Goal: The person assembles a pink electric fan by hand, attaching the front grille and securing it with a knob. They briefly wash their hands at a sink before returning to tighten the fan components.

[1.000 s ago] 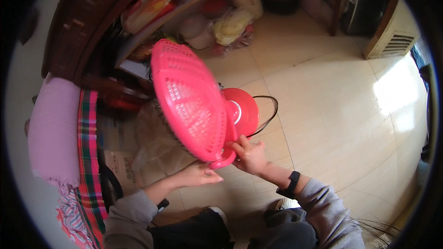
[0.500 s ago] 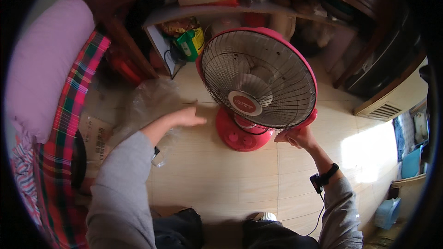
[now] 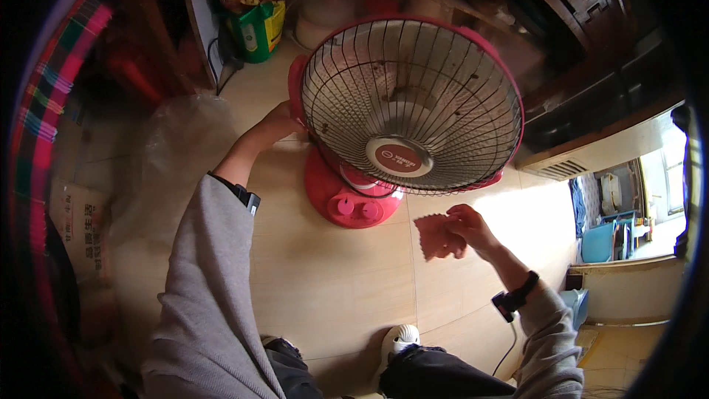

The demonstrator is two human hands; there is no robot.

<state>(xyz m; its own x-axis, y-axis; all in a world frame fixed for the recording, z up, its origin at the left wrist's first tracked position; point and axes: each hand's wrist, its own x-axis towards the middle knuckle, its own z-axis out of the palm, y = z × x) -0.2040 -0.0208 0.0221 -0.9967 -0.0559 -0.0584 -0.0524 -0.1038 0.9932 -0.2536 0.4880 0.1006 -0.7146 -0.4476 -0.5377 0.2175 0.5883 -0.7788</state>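
A pink-red dish heater (image 3: 402, 114), with a round wire guard over a silvery bowl, stands on the floor on its base (image 3: 351, 203) with two knobs. My left hand (image 3: 277, 124) grips the heater's left side at the rim; its fingertips are partly hidden behind the edge. Below the heater's right side, my right hand (image 3: 471, 227) is closed on a small pink cloth (image 3: 437, 236) with a scalloped edge. The cloth hangs in the air, apart from the heater.
Behind the heater runs a low shelf with a green and yellow bag (image 3: 257, 32). To the left lie a clear plastic bag (image 3: 181, 140) and a cardboard box (image 3: 85, 229). A vented cream panel (image 3: 591, 149) stands on the right. My shoe (image 3: 401, 336) shows below.
My left hand has moved up onto the heater's left rim. My right hand has come away from the heater's right side with the cloth. The view has shifted and the heater's head has turned.
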